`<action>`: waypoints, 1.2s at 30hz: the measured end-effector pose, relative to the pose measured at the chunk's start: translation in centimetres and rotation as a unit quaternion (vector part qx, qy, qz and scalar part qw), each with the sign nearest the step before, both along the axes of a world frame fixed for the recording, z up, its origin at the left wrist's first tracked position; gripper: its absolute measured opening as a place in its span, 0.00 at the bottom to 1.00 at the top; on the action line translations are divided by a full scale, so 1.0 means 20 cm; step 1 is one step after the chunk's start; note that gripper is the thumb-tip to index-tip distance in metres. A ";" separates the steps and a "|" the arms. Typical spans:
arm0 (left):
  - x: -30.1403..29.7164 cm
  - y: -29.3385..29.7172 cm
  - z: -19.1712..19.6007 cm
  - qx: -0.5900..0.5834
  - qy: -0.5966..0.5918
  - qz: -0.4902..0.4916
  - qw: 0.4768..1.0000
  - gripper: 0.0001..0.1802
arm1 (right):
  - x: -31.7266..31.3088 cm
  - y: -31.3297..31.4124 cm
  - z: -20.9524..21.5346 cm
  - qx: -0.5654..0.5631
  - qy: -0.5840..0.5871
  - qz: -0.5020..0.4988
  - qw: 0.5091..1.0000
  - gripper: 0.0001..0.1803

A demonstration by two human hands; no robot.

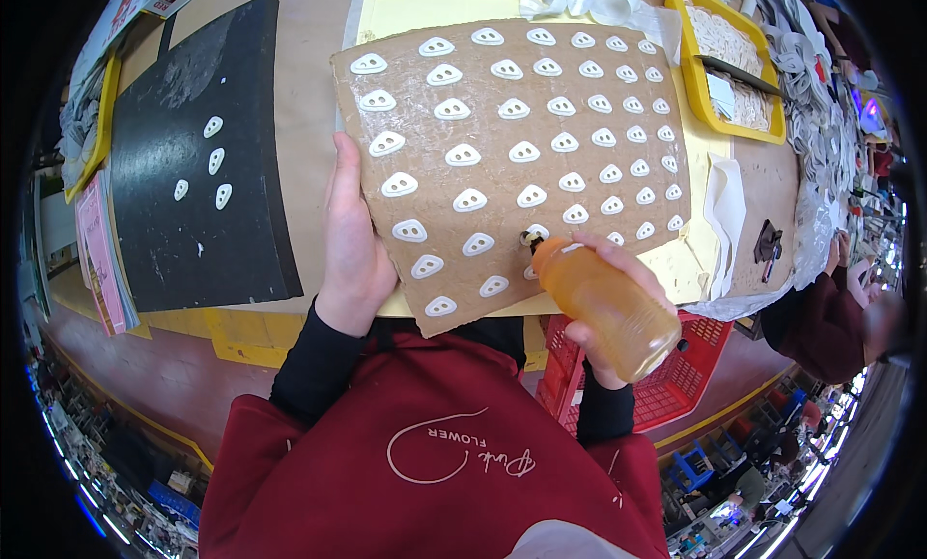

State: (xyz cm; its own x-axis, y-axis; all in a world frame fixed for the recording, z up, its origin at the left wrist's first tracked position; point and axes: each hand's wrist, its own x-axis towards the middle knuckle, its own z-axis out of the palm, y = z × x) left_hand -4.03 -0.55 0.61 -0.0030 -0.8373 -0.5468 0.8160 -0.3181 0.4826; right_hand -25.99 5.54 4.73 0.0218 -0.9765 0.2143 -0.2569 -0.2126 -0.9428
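My left hand (357, 240) grips the left edge of a brown cardboard sheet (425, 163), which is tilted above the table's near edge. Rows of small white rounded-triangle pieces (463, 160), each with two holes, lie on the sheet. Closed around a clear squeeze bottle (623, 318) of amber liquid is my right hand (632, 269). The bottle leans toward the sheet, its dark nozzle (532, 242) at a white piece in the lower rows. Whether liquid is coming out cannot be seen. The bottle covers part of the lowest row.
At left lies a black board (198, 86) bearing several white pieces, beside pink-covered booklets (94, 255). A yellow tray (684, 52) of white pieces stands back right, near heaped white strips (806, 105). Below the table is a red crate (690, 371). Another person's sleeve (821, 327) shows far right.
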 end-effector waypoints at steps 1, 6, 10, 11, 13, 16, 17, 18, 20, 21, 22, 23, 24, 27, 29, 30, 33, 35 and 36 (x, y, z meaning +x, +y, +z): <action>0.00 0.00 0.00 -0.002 0.002 -0.002 1.000 0.31 | -0.01 -0.01 0.00 0.003 0.000 -0.002 1.000 0.35; 0.00 0.00 -0.01 -0.006 -0.010 -0.005 1.000 0.32 | -0.02 -0.09 0.03 0.076 -0.038 -0.001 0.996 0.31; 0.01 0.00 -0.01 -0.004 -0.012 -0.006 1.000 0.32 | -0.01 -0.14 0.06 0.128 -0.065 0.029 0.989 0.29; 0.01 0.00 -0.01 -0.006 -0.006 -0.007 1.000 0.32 | -0.01 -0.15 0.06 0.127 -0.054 0.033 0.990 0.28; 0.01 0.00 -0.01 -0.010 0.006 -0.010 1.000 0.32 | 0.00 -0.18 0.06 0.127 -0.031 0.040 0.991 0.27; 0.00 0.00 0.00 -0.004 -0.013 -0.010 1.000 0.32 | 0.01 -0.24 0.09 0.082 -0.030 0.036 0.996 0.24; 0.00 0.00 0.00 -0.003 -0.011 -0.011 1.000 0.32 | 0.01 -0.26 0.10 0.078 -0.013 0.040 0.996 0.23; 0.01 0.00 0.00 -0.002 -0.010 -0.013 1.000 0.32 | 0.01 -0.28 0.12 0.074 0.004 0.045 0.996 0.22; 0.01 0.00 0.00 0.001 -0.006 -0.015 1.000 0.32 | 0.00 -0.29 0.14 0.071 0.019 0.056 0.996 0.21; 0.00 0.00 0.00 0.002 -0.005 -0.015 1.000 0.32 | 0.01 -0.29 0.14 0.072 0.017 0.064 0.995 0.21; 0.00 0.00 0.00 0.004 -0.006 -0.014 1.000 0.32 | 0.01 -0.29 0.14 0.072 0.021 0.072 0.995 0.21; 0.00 0.00 0.00 0.005 -0.007 -0.012 1.000 0.32 | 0.01 -0.29 0.14 0.071 0.026 0.080 0.994 0.20; 0.00 0.00 -0.01 0.006 -0.008 -0.010 1.000 0.32 | 0.01 -0.30 0.14 0.068 0.040 0.087 0.993 0.20; 0.00 0.00 0.00 0.010 -0.013 -0.009 1.000 0.32 | 0.01 -0.31 0.15 0.089 0.027 0.066 0.994 0.20; 0.00 0.00 0.00 0.012 -0.015 -0.008 1.000 0.32 | 0.00 -0.31 0.15 0.100 0.000 0.039 0.994 0.20; 0.00 0.00 0.00 0.014 -0.015 -0.008 1.000 0.32 | 0.00 -0.30 0.14 0.100 -0.012 0.024 0.995 0.20; 0.00 0.00 0.01 0.020 -0.022 -0.007 1.000 0.32 | -0.01 -0.30 0.13 0.109 -0.036 0.023 0.993 0.21; 0.00 0.00 0.01 0.022 -0.020 -0.007 1.000 0.32 | 0.00 -0.30 0.13 0.120 -0.033 0.036 0.992 0.21; 0.00 0.00 0.00 0.021 -0.016 -0.006 1.000 0.32 | 0.00 -0.30 0.14 0.126 -0.025 0.044 0.991 0.21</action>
